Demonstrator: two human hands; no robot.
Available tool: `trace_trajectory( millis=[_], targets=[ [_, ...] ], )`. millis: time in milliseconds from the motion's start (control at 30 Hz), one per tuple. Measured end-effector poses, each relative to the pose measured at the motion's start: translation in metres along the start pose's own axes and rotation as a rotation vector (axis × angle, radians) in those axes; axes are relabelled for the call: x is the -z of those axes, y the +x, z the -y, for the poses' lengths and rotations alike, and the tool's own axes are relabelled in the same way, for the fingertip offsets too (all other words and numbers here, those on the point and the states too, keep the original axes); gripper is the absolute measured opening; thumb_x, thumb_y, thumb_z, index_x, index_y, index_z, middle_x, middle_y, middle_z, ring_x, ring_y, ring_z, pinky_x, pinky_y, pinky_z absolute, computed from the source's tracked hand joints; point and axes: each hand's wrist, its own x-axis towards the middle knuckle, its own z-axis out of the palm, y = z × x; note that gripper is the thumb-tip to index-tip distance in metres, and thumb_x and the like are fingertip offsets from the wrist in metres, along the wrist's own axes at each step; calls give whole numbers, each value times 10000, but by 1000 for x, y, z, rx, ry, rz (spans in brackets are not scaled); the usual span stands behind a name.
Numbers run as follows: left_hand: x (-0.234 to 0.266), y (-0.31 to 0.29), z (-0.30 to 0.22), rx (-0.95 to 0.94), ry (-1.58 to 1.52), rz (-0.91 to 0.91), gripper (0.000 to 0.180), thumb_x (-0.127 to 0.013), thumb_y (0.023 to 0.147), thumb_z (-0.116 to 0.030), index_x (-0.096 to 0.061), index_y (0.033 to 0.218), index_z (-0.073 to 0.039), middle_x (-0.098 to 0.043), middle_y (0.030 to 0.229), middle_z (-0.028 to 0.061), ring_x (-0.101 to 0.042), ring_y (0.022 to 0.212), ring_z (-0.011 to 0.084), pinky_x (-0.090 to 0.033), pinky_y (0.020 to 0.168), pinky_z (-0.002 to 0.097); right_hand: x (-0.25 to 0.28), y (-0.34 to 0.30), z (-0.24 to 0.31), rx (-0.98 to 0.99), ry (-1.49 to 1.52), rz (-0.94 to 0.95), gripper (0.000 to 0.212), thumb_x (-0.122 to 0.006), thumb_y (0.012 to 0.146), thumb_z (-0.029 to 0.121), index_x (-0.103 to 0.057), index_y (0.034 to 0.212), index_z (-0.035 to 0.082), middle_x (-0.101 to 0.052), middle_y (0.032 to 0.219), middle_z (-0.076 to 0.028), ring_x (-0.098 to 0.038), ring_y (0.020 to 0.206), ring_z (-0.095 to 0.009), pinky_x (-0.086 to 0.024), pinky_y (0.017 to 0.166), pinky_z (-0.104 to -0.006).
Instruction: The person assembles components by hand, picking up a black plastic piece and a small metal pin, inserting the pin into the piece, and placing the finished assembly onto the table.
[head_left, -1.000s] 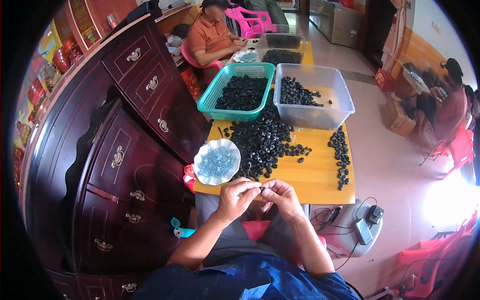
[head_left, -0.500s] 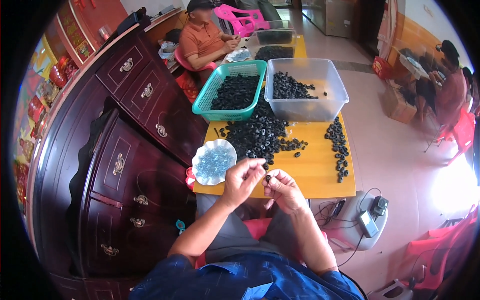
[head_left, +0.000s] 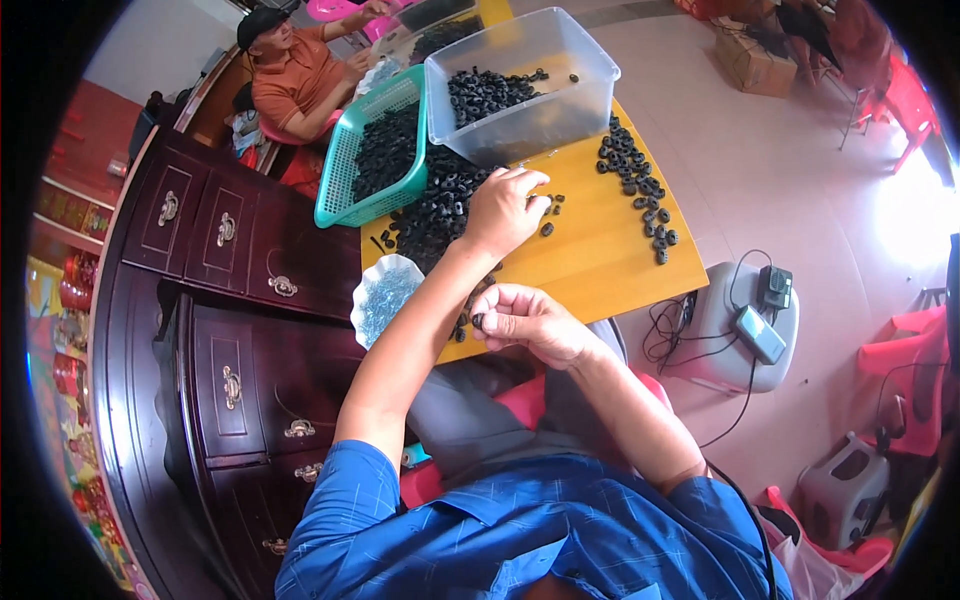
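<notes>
My right hand [head_left: 533,325] is closed in a pinch near the table's front edge, holding a small black oval ring [head_left: 478,321]. Over the yellow table [head_left: 590,265], my left hand [head_left: 507,212] reaches to the edge of a heap of black rings [head_left: 428,228]. Its fingers are bent toward the thumb; anything between them is hidden. Beside my left forearm lies a white scalloped plate [head_left: 360,290] with small clear bluish pieces, partly covered by the arm. Several loose rings lie right of my left hand.
Behind the heap stand a green basket [head_left: 335,190] and a clear plastic bin [head_left: 520,130], both holding black pieces. More rings [head_left: 640,180] line the table's right side. Dark wooden drawers [head_left: 250,370] border the left. A stool [head_left: 735,330] carries cabled devices. Another person [head_left: 295,85] sits beyond.
My left hand has parted from the right and moved forward over the heap. My right hand has shifted slightly left and up, still pinching the ring. The whole view has turned.
</notes>
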Motion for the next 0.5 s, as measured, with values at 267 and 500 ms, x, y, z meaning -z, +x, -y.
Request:
trace_trajectory(
  millis=[267, 500],
  targets=[
    [-43, 20, 8, -12, 181, 144, 196, -729, 743, -193, -728, 917, -102, -707, 886, 104, -653, 903, 308, -530, 820, 415, 2, 0, 3, 56, -44, -29, 173, -667, 936, 175, -615, 1075, 87, -655, 970, 14, -637, 923, -70, -524, 776, -217],
    [-59, 22, 14, 21, 210, 265, 85, -699, 770, -192, -718, 815, -123, -693, 787, 79, -658, 844, 298, -532, 782, 423, 0, -2, 5, 35, -62, -86, 149, -666, 935, 158, -626, 1047, 69, -640, 962, -2, -616, 895, -78, -509, 783, -221]
  ],
)
